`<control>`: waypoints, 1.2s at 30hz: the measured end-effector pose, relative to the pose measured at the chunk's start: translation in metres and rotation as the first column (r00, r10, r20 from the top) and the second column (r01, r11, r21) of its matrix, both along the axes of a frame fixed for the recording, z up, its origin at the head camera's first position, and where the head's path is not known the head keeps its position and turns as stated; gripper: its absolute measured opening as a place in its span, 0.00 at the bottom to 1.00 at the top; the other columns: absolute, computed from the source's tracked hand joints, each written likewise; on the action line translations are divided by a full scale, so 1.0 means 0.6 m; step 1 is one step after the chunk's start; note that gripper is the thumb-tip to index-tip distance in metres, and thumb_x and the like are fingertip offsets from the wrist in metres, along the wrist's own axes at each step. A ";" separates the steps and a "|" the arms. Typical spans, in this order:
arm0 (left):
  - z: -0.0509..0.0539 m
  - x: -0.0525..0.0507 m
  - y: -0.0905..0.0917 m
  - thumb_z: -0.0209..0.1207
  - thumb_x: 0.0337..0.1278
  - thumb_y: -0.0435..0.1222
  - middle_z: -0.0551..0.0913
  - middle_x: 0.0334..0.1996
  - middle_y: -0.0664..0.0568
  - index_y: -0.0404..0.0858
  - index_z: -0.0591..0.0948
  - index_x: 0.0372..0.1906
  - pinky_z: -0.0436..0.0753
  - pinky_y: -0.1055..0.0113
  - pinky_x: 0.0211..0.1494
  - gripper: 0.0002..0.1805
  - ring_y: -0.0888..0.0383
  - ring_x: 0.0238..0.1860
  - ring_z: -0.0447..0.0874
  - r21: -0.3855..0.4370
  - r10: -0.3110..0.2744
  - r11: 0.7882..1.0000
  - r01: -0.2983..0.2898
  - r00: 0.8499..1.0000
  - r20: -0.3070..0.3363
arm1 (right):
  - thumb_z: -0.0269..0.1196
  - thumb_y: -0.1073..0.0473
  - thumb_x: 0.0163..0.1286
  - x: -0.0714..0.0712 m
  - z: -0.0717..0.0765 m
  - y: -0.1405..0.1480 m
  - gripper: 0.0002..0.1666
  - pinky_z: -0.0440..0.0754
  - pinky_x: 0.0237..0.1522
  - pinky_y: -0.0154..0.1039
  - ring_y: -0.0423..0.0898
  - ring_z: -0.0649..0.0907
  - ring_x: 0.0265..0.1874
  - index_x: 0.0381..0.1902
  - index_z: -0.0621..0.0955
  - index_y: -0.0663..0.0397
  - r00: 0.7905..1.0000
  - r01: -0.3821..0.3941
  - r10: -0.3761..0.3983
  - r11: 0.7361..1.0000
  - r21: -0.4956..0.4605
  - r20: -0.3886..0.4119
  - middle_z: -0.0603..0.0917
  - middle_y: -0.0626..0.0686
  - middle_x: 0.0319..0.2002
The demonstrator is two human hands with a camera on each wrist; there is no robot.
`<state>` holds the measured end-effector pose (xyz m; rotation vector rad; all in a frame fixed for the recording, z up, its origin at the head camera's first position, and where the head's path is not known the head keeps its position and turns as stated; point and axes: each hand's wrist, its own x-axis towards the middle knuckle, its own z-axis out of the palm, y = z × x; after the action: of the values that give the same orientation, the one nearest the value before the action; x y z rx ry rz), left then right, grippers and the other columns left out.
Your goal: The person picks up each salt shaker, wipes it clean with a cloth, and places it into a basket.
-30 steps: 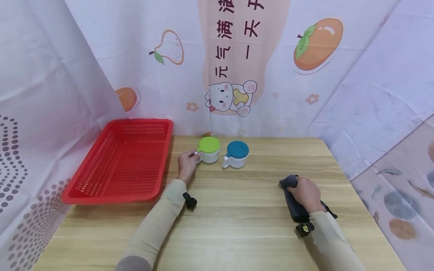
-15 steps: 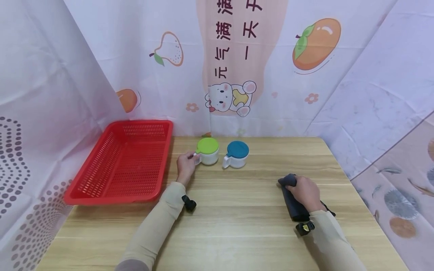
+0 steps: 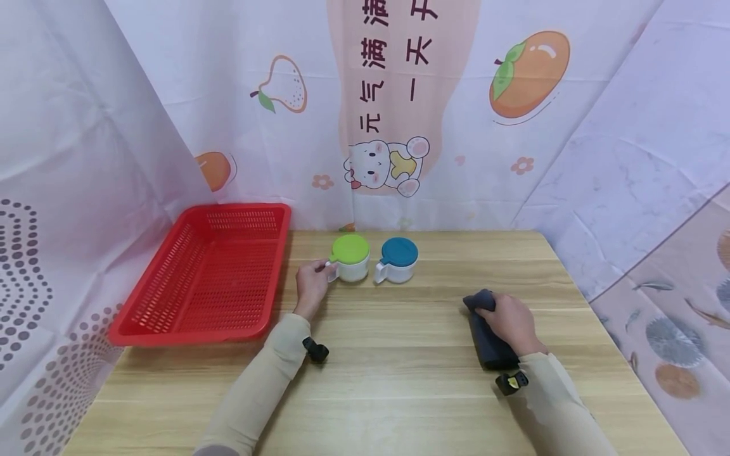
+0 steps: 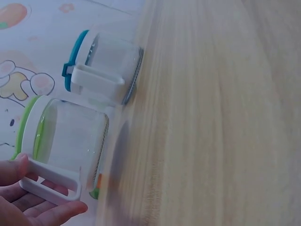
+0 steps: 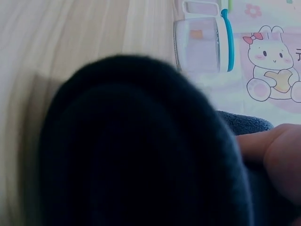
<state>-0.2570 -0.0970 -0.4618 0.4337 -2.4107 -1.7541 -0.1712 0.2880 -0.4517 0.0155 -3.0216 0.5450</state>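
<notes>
My left hand [image 3: 312,286] holds the white handle of a clear jar [image 4: 70,136] with a green lid [image 3: 350,249], thumb on the handle's top and fingers beneath it. Whether the jar's base touches the table cannot be told. Just right of it stands a matching jar [image 4: 110,63] with a blue lid [image 3: 399,251], its handle toward the near left. Over on the right, my right hand [image 3: 512,322] grips the far end of a folded dark grey cloth [image 3: 487,345]. In the right wrist view the cloth [image 5: 141,141] fills much of the picture, with part of the thumb side showing.
A red perforated plastic basket [image 3: 268,316] sits at the left of the wooden table [image 3: 388,392]. Behind the jars hangs a printed white curtain [image 3: 319,139], close to the table's back edge. More hanging cloth closes off both sides.
The green-lidded jar has come slightly nearer with my left hand. My right hand and the grey cloth have shifted a little to the left. The blue-lidded jar stays put.
</notes>
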 end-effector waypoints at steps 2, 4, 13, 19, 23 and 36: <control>0.003 0.005 0.000 0.65 0.58 0.37 0.83 0.53 0.37 0.31 0.83 0.52 0.78 0.53 0.61 0.19 0.46 0.57 0.80 0.001 -0.006 1.000 0.006 1.000 -0.001 | 0.67 0.55 0.62 0.001 0.001 -0.002 0.19 0.79 0.35 0.58 0.61 0.83 0.30 0.38 0.82 0.69 1.000 -0.005 0.005 1.000 -0.002 -0.010 0.84 0.71 0.36; 0.005 0.010 0.000 0.65 0.59 0.37 0.83 0.53 0.38 0.32 0.83 0.52 0.78 0.53 0.61 0.19 0.47 0.56 0.80 0.005 -0.011 1.000 0.011 1.000 -0.002 | 0.67 0.56 0.62 0.001 0.001 -0.005 0.18 0.79 0.36 0.59 0.61 0.83 0.31 0.38 0.81 0.69 1.000 -0.013 0.013 1.000 -0.005 -0.018 0.84 0.71 0.36; 0.026 0.032 0.007 0.65 0.59 0.37 0.84 0.51 0.38 0.33 0.84 0.50 0.79 0.54 0.57 0.16 0.47 0.54 0.81 -0.005 -0.037 0.999 0.037 0.999 -0.035 | 0.65 0.55 0.65 0.000 0.008 -0.019 0.21 0.79 0.38 0.58 0.61 0.83 0.33 0.44 0.82 0.71 0.998 -0.034 0.034 0.999 -0.015 -0.051 0.84 0.71 0.39; 0.034 0.047 0.011 0.65 0.59 0.37 0.86 0.47 0.38 0.32 0.85 0.47 0.82 0.55 0.52 0.15 0.48 0.49 0.83 -0.044 -0.054 0.998 0.051 0.995 -0.080 | 0.65 0.53 0.65 -0.002 0.007 -0.030 0.23 0.79 0.41 0.59 0.62 0.83 0.35 0.45 0.81 0.70 0.996 -0.046 0.044 0.999 -0.018 -0.081 0.85 0.70 0.40; 0.035 0.059 0.013 0.64 0.59 0.36 0.86 0.46 0.38 0.32 0.86 0.47 0.83 0.56 0.50 0.14 0.49 0.48 0.83 -0.042 -0.062 0.997 0.059 0.995 -0.084 | 0.65 0.52 0.66 -0.003 0.007 -0.036 0.24 0.79 0.41 0.58 0.61 0.83 0.34 0.47 0.81 0.70 0.996 -0.046 0.043 0.998 -0.033 -0.080 0.85 0.70 0.41; 0.033 0.091 0.025 0.65 0.58 0.35 0.87 0.44 0.38 0.31 0.85 0.47 0.83 0.64 0.45 0.15 0.50 0.46 0.85 -0.057 -0.100 0.994 0.097 0.993 -0.063 | 0.64 0.53 0.67 -0.001 0.022 -0.059 0.23 0.80 0.39 0.56 0.58 0.83 0.34 0.46 0.81 0.70 0.996 -0.082 0.079 0.994 -0.074 -0.044 0.85 0.68 0.40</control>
<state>-0.2027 -0.0819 -0.4419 0.2509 -2.4663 -1.7076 -0.1720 0.2529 -0.4385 0.1426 -2.9688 0.6572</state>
